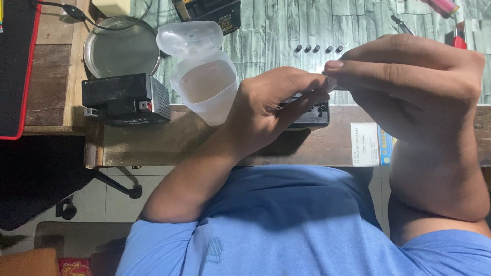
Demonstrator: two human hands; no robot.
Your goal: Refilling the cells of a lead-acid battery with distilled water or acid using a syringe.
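Black plastic battery point(309, 115) on the desk point(169, 140): left hand point(271, 110) grips it, right hand point(404, 76) pinches something small; a slip could tip the translucent plastic jug point(207, 89).

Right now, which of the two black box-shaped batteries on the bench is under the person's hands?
The black battery at centre, mostly hidden beneath the left hand. The other battery sits untouched at the left, by the round metal tray.
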